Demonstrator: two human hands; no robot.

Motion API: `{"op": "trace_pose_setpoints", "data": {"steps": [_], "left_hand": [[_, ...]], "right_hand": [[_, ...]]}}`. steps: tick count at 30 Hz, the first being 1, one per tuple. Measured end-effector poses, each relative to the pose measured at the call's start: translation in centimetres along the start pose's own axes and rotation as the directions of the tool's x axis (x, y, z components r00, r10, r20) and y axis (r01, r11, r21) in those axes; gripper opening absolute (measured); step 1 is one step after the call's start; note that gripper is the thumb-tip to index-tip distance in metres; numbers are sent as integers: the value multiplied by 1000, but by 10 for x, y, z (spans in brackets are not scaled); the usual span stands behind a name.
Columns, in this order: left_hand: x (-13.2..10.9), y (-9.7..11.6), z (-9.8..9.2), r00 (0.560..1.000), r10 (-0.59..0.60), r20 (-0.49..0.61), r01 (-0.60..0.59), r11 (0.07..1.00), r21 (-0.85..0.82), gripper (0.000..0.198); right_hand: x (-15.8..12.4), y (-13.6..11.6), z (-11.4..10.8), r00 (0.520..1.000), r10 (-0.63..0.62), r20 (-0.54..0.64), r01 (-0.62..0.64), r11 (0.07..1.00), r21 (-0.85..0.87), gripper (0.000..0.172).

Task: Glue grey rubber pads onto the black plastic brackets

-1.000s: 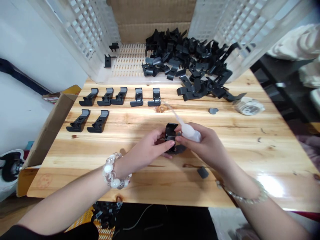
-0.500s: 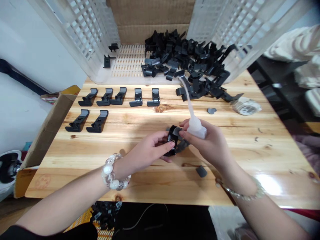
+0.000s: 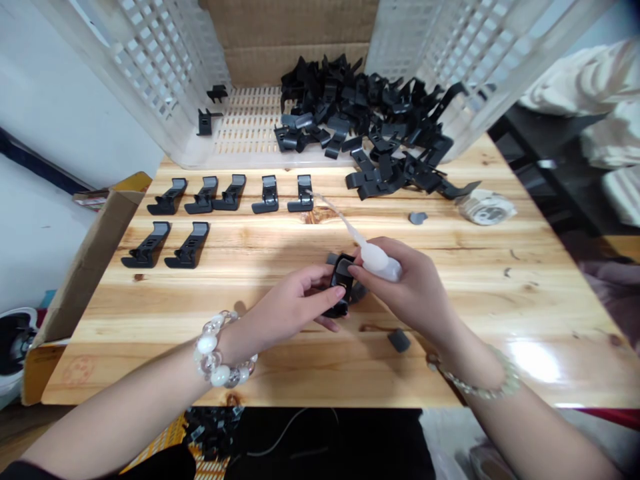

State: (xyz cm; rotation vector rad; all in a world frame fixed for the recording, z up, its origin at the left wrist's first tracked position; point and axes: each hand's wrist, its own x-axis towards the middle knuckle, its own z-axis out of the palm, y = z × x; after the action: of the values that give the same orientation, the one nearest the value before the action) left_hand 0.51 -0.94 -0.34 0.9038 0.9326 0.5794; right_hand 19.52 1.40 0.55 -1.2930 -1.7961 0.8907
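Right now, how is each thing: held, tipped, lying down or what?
Left grip: closed on the black clip
Right grip: closed around the white bottle
Black clip: held, tilted
White bottle: held, tilted
Seven black clips: set out in two rows
Square gray pad: lying loose
Roll: lying down
White crate: holding piled black pieces, some spilled out

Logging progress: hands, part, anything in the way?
Left hand gripping black bracket. Right hand at bracket, holding white bottle. Loose gray square close by, not blocking.
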Motion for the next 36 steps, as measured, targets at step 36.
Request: {"op": "trace_pose_setpoints", "data": {"steps": [36], "left_hand": [[-3, -3, 7, 996, 84, -21, -80, 986, 148, 31]], "right_hand": [[3, 6, 6, 964, 262, 54, -267, 929, 256, 22]]}}
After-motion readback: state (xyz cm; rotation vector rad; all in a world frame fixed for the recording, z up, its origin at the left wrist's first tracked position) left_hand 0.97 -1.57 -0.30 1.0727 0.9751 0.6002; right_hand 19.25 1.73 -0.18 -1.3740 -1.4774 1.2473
